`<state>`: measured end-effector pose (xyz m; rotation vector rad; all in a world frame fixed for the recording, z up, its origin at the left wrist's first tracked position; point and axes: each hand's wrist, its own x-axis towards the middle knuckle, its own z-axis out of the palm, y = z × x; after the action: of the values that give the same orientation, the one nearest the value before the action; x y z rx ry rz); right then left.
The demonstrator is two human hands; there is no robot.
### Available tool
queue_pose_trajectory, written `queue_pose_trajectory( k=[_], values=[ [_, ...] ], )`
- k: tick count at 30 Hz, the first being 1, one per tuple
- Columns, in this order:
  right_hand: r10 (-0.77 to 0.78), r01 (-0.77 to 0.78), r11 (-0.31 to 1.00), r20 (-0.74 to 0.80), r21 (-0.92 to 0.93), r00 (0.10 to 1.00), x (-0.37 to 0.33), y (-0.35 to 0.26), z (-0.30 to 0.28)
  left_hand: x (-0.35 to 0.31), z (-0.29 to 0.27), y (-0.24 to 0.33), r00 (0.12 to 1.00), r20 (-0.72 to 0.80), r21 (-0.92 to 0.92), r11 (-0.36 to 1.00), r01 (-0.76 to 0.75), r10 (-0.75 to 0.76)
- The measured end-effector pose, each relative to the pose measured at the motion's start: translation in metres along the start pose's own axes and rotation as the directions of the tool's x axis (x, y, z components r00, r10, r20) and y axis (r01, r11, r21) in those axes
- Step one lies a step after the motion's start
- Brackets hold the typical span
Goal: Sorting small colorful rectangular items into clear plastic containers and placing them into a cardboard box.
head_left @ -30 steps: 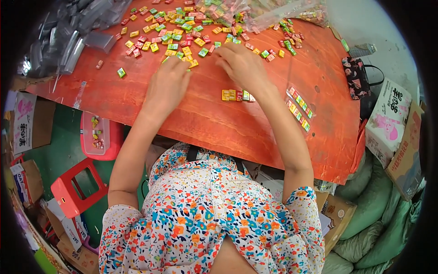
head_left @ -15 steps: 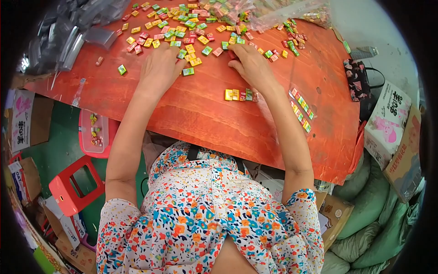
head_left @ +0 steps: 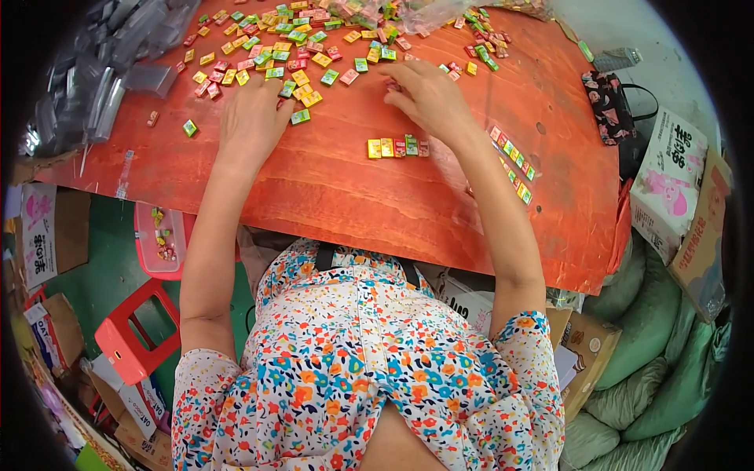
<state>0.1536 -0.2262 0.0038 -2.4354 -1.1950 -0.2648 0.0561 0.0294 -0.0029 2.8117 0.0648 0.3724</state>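
Small red, pink, yellow and green boxes point(head_left: 321, 59) are scattered over the far part of the red table point(head_left: 330, 188). My left hand point(head_left: 255, 118) rests at the near edge of this scatter, its fingers curled down with the tips mostly hidden. A bit of red shows beside its thumb, next to a few yellow boxes and a green box point(head_left: 300, 116). To the right, my right hand point(head_left: 432, 94) is closed, thumb and fingers pinching a small red box point(head_left: 391, 85). Nearer to me, several boxes stand side by side in a short row point(head_left: 399, 147).
Two longer box rows point(head_left: 514, 169) lie right of my right forearm. Clear plastic sleeves point(head_left: 102, 78) pile up at the far left. A red stool point(head_left: 137, 330) and pink tub point(head_left: 161, 243) sit below left. A black patterned bag point(head_left: 609, 110) and cartons point(head_left: 667, 184) stand right.
The view has shifted, so the table's contents sit further left and higher. My right hand has drawn slightly right, away from the scatter. A bit of red now shows by my left thumb.
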Motion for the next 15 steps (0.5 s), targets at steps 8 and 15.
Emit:
queue_pose_trajectory(
  k=[8, 15],
  values=[
    [0.228, -0.270, 0.949, 0.239, 0.164, 0.944, -0.080, -0.004, -0.046, -0.003, -0.004, -0.001, 1.000, 0.000, -0.047, 0.999, 0.001, -0.001],
    [0.257, -0.307, 0.937, 0.266, 0.165, 0.929, -0.090, -0.005, -0.048, 0.005, -0.004, 0.007, 0.996, 0.059, 0.109, 0.992, 0.062, -0.069]
  ],
)
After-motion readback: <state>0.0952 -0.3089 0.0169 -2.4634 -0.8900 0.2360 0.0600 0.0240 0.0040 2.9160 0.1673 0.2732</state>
